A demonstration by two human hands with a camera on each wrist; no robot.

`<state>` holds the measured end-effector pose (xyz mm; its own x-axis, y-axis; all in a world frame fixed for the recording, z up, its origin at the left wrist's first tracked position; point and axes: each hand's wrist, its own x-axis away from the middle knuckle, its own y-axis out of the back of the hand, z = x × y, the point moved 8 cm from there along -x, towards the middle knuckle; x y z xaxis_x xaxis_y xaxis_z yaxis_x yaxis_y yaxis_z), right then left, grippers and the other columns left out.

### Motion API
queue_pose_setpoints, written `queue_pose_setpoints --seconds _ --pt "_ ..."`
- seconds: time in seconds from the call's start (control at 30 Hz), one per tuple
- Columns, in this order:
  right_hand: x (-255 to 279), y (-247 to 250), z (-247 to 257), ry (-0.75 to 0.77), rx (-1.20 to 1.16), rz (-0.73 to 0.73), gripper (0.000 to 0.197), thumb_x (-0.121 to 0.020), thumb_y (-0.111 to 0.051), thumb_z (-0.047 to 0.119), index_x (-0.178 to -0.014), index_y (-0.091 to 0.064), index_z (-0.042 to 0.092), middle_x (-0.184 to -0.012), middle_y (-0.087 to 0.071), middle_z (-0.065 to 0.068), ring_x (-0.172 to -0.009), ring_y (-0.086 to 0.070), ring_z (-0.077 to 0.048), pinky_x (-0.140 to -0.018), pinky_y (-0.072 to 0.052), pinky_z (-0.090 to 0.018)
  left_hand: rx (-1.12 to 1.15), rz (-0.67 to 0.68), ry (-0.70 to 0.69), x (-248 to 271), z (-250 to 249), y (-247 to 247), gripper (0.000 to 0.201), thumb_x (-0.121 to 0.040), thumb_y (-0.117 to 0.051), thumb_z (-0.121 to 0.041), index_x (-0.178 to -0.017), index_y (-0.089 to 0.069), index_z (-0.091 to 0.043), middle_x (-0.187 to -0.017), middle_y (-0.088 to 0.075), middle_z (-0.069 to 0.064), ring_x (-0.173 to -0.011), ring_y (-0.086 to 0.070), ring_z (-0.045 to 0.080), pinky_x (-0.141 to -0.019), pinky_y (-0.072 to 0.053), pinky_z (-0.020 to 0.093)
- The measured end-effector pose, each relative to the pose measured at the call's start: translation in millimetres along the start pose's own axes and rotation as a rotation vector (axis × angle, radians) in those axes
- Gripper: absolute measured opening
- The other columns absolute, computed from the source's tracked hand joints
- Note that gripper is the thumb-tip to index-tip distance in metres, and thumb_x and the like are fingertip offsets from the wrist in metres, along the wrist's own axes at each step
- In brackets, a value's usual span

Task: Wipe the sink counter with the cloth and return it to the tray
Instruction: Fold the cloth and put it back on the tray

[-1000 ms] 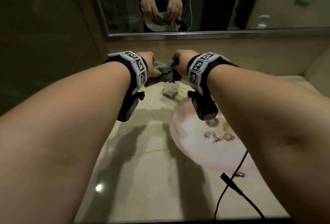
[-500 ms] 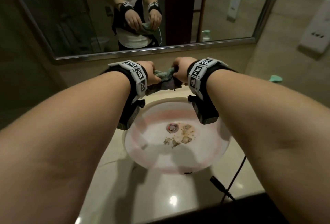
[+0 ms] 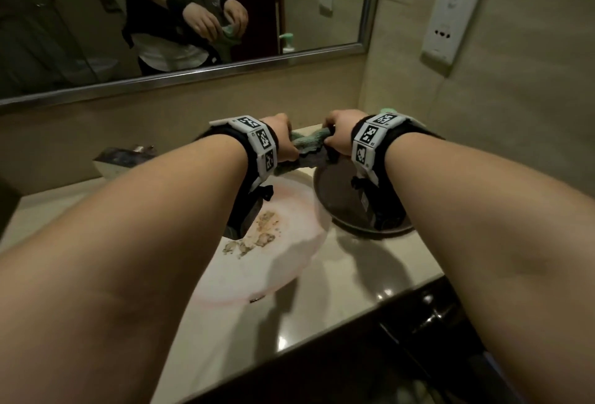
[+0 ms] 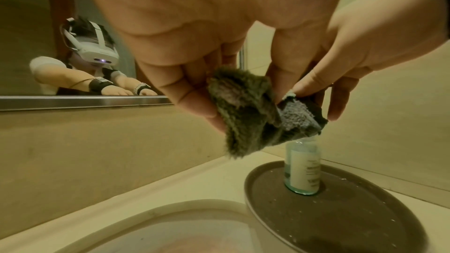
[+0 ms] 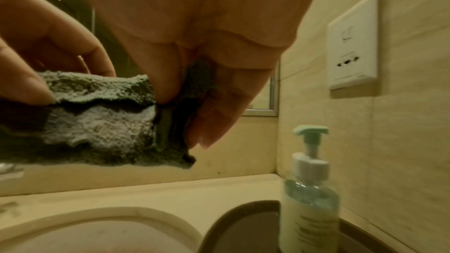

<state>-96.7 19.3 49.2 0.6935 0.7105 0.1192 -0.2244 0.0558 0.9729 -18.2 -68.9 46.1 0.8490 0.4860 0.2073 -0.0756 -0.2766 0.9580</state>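
Observation:
A grey-green cloth is stretched, partly folded, between both hands in the air. My left hand pinches its left end. The other end is pinched by my right hand. The cloth hangs above the left rim of a round dark tray, which sits on the beige counter to the right of the white sink basin.
A pump soap bottle stands at the back of the tray. Brown debris lies in the basin. The faucet is at the back left. A mirror and a wall socket plate stand behind and to the right.
Both hands, still holding the cloth, have moved right from above the basin to over the tray's edge. The view has swung right, bringing the tray into sight.

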Motion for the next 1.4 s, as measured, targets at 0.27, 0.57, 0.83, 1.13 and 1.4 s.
queue_pose_setpoints --seconds 0.27,0.57,0.83,1.13,1.4 --pt "5 -23 -88 -0.108 -0.015 0.066 0.034 -0.09 -0.053 0.018 -0.123 -0.057 0.013 -0.121 -0.063 -0.014 -0.107 -0.06 -0.031 -0.074 -0.043 -0.027 -0.115 0.095 -0.094 -32 -70 -49 0.05 -0.084 -0.062 -0.035 -0.124 -0.048 -0.008 -0.101 -0.056 0.009 -0.087 -0.051 0.026 -0.078 -0.044 0.032" --pt "1 -61 -149 -0.164 -0.003 0.169 0.031 -0.09 -0.054 0.02 -0.12 -0.059 0.012 -0.12 -0.063 -0.013 -0.108 -0.06 -0.031 -0.084 -0.048 -0.031 -0.09 0.258 -0.118 -58 -108 -109 0.054 -0.081 -0.063 -0.031 -0.127 -0.043 -0.012 -0.119 -0.06 0.011 -0.097 -0.057 0.027 -0.09 -0.049 0.038" --pt "8 -96 -192 -0.264 -0.09 0.21 0.039 -0.09 -0.057 0.017 -0.128 -0.055 0.008 -0.133 -0.055 -0.013 -0.123 -0.053 -0.029 -0.095 -0.044 -0.031 -0.125 0.315 -0.17 -73 -134 -156 0.054 -0.082 -0.063 -0.026 -0.129 -0.042 -0.011 -0.117 -0.061 0.012 -0.104 -0.061 0.032 -0.092 -0.051 0.041" --pt "2 -126 -197 -0.203 0.014 0.372 0.032 -0.091 -0.055 0.019 -0.123 -0.058 0.013 -0.124 -0.062 -0.008 -0.113 -0.059 -0.026 -0.082 -0.045 -0.025 -0.222 0.403 -0.199 -85 -135 -195 0.05 -0.086 -0.059 -0.027 -0.132 -0.043 -0.019 -0.124 -0.058 0.01 -0.111 -0.058 0.03 -0.089 -0.048 0.036" --pt "-1 -136 -206 -0.236 -0.051 0.39 0.041 -0.089 -0.061 0.016 -0.127 -0.056 0.004 -0.134 -0.055 -0.017 -0.125 -0.051 -0.031 -0.098 -0.043 -0.033 -0.306 0.428 -0.232 -83 -135 -198 0.048 -0.089 -0.056 -0.028 -0.134 -0.042 -0.016 -0.128 -0.056 0.011 -0.114 -0.057 0.032 -0.088 -0.047 0.037"
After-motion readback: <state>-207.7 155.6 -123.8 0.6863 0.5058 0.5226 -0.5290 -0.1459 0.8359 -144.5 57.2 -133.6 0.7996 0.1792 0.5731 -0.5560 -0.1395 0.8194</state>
